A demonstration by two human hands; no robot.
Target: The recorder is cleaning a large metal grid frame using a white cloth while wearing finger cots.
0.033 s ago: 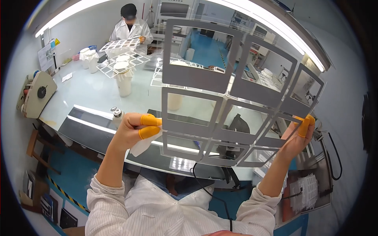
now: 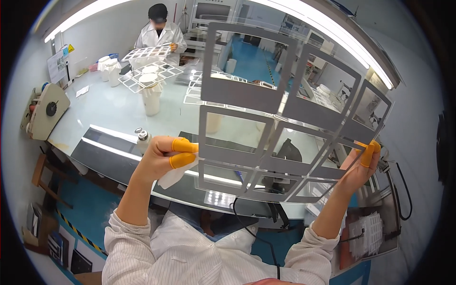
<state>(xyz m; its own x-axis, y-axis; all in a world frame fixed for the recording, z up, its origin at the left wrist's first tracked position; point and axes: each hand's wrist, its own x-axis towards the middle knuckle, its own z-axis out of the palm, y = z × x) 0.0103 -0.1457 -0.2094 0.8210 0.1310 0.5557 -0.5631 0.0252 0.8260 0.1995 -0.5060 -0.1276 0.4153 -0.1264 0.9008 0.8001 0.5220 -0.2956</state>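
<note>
A large clear sheet [image 2: 242,94] printed with several grey rectangular frames is raised upright in front of me, above the worktable. My left hand [image 2: 164,154], with orange finger cots on thumb and finger, pinches its left edge. A folded white wipe [image 2: 172,176] hangs below those fingers, also in the left hand. At the opposite edge my right hand [image 2: 359,164], wearing orange finger cots too, is closed on the sheet; some of its fingers are behind the sheet. The table shows through the see-through windows between the grey borders.
Across the worktable [image 2: 102,107] a person [image 2: 160,35] in a white coat holds a similar framed sheet [image 2: 148,52]. Another sheet rests on a white covered container [image 2: 151,100]. A small pump bottle [image 2: 142,138] stands beyond my left hand, and a tape dispenser-like machine [image 2: 50,110] at the left.
The sheet and my left hand sit very slightly farther right in the picture, as does the background. Both hands keep the same grip.
</note>
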